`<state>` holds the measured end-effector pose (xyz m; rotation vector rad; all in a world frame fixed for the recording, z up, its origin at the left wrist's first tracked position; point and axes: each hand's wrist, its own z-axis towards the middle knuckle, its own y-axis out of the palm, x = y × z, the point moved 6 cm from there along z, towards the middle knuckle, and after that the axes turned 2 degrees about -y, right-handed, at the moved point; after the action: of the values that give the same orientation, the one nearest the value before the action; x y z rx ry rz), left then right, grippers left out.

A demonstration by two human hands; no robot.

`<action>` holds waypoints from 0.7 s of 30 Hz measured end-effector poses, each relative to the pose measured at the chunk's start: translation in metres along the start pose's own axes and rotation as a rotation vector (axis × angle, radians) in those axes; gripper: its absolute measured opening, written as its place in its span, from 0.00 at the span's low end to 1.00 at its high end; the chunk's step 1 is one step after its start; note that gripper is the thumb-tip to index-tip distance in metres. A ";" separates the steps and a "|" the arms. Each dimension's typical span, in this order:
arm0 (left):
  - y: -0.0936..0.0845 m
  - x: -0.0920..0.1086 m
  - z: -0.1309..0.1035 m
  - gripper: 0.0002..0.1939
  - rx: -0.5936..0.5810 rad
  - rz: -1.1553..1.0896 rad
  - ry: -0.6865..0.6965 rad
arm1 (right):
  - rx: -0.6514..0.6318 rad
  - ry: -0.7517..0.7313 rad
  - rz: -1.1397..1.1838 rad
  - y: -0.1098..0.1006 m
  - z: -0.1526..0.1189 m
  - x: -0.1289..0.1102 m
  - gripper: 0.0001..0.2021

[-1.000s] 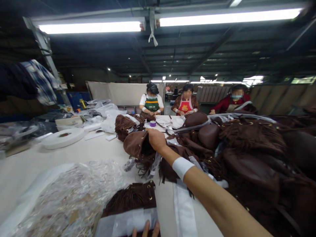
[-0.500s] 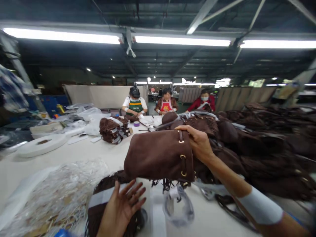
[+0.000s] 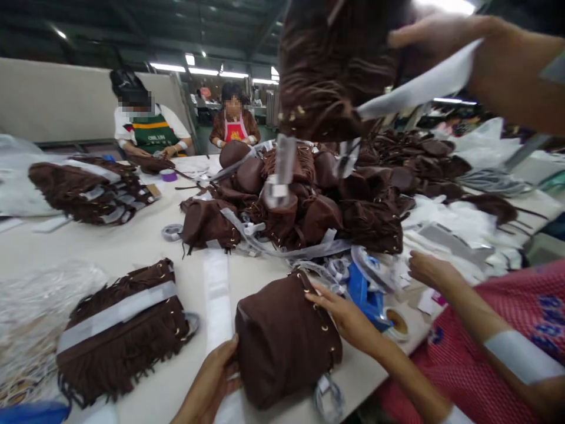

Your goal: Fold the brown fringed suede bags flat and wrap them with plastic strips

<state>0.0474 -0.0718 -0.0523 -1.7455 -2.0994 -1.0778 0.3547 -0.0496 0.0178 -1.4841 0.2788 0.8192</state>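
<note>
Both of my hands are on a plain brown bag (image 3: 282,341) over the white table (image 3: 189,253). My left hand (image 3: 216,374) meets its left side, thumb up and fingers bent; I can't tell how firmly they close. My right hand (image 3: 342,312) lays extended fingers by the eyelets, its thumb hidden, so I can't confirm a pinch. Left of my left hand, I see a fringed bag (image 3: 121,330) with a pale band around it. Just beyond my right hand is a blue tape dispenser (image 3: 364,294); farther out, a bag pile (image 3: 322,215). Above, another person's blurred hand (image 3: 445,50) holds a raised bag (image 3: 331,70).
</note>
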 end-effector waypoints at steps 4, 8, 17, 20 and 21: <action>0.004 0.009 0.004 0.29 -0.056 0.017 0.027 | 0.210 0.417 0.295 0.011 -0.004 0.021 0.24; 0.011 0.006 0.009 0.31 -0.063 -0.065 0.085 | 0.167 0.433 0.635 0.025 0.016 0.002 0.25; 0.036 -0.028 0.011 0.37 0.047 0.086 0.320 | 0.038 -0.003 0.116 -0.037 0.098 -0.017 0.23; 0.023 -0.031 -0.002 0.28 0.035 0.190 0.308 | 0.040 -0.062 -0.258 -0.029 0.114 -0.018 0.19; 0.009 -0.023 -0.009 0.25 0.073 0.240 0.352 | 0.061 -0.097 -0.360 -0.025 0.116 -0.028 0.18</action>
<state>0.0592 -0.0950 -0.0563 -1.5873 -1.6534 -1.1264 0.3144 0.0540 0.0680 -1.3804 -0.0376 0.5841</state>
